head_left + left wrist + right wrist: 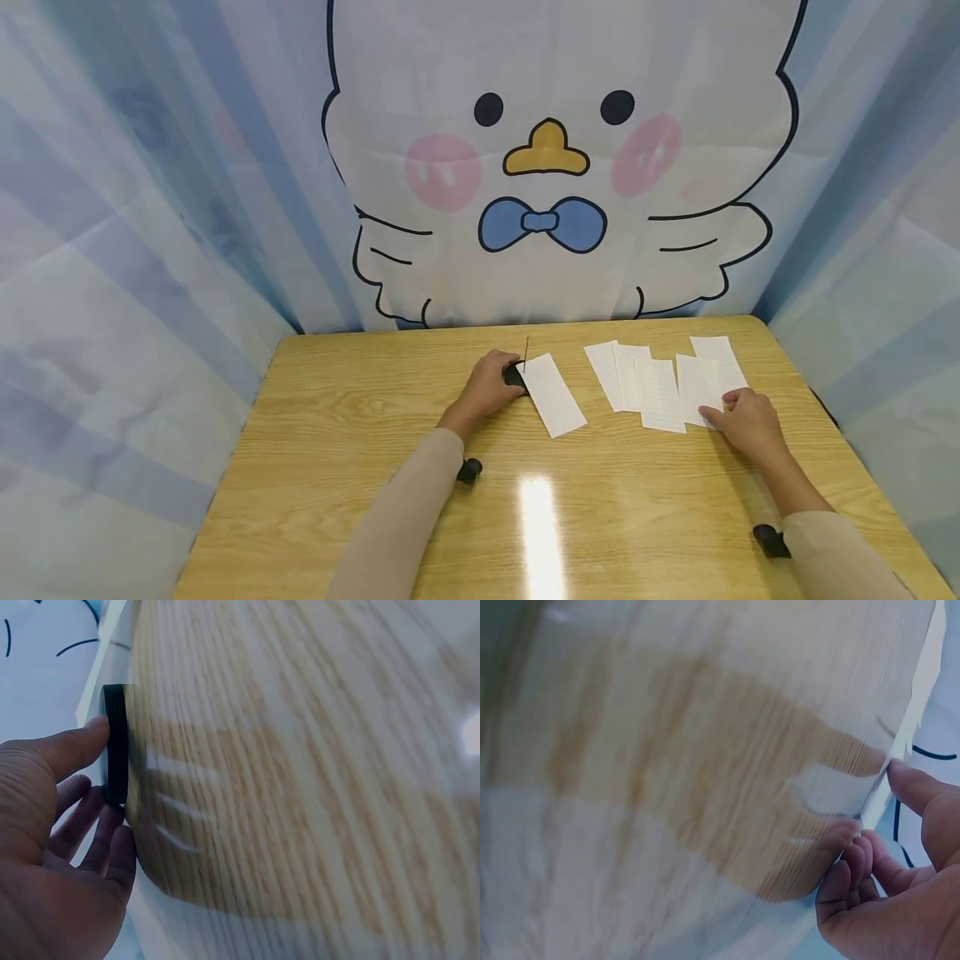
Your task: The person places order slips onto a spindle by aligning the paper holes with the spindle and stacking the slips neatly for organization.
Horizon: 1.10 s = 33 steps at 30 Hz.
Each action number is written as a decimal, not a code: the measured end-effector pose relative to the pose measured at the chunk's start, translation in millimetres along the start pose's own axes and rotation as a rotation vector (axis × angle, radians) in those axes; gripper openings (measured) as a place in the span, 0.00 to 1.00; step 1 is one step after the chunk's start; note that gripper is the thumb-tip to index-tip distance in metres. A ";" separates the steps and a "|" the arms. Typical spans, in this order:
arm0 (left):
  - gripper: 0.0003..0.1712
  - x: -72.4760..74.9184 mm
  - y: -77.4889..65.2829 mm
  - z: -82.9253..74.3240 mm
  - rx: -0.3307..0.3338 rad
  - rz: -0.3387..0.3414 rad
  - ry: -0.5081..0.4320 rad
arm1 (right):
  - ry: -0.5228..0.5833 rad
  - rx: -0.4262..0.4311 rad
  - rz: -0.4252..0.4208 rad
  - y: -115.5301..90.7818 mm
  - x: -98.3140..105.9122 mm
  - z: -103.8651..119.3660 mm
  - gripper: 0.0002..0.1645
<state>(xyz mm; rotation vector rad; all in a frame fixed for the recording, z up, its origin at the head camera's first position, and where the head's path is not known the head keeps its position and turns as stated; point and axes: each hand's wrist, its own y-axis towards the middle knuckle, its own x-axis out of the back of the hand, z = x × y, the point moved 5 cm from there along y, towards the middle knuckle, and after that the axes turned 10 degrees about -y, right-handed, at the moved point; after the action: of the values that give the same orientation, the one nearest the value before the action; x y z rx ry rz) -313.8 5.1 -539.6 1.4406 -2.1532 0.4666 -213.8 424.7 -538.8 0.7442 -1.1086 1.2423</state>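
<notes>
A black round base with a thin upright rod [527, 350], like a bill spike, stands at the back middle of the table. My left hand [491, 383] holds the base [116, 742] by its edge, thumb on the near side and fingers curled round below. One white paper slip [553, 398] lies slanted at the rod; whether the rod goes through it cannot be told. At the right, my right hand [750, 421] pinches the near end of a white paper slip [697, 385] between thumb and fingers. Its fingertips [844, 877] are close to the tabletop.
Several white slips [660, 396] lie overlapping in a row left of the right hand, another slip [716, 354] behind it. The wooden table [337, 467] ends at a curtain [450, 283] at the back. Black wrist straps [470, 472] show by both sleeves.
</notes>
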 end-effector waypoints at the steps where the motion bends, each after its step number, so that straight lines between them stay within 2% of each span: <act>1: 0.34 0.2 0.4 0.7 -0.001 -0.001 0.002 | 0.000 -0.001 -0.001 -0.5 0.3 0.7 0.40; 21: 0.33 -0.3 4.9 4.5 0.004 0.013 0.027 | 0.011 -0.032 -0.013 0.1 1.2 0.2 0.31; 27: 0.33 -1.0 3.4 4.3 0.020 0.015 0.013 | 0.018 -0.060 -0.007 -0.4 2.5 0.9 0.34; 33: 0.32 0.0 3.1 4.7 0.022 0.014 0.008 | 0.022 -0.050 0.019 -0.9 2.5 0.7 0.40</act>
<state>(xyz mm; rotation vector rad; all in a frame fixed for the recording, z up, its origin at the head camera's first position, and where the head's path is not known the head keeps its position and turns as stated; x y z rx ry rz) -317.6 3.7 -543.4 1.4341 -2.1595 0.5018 -213.2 424.7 -536.1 0.6820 -1.1266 1.2313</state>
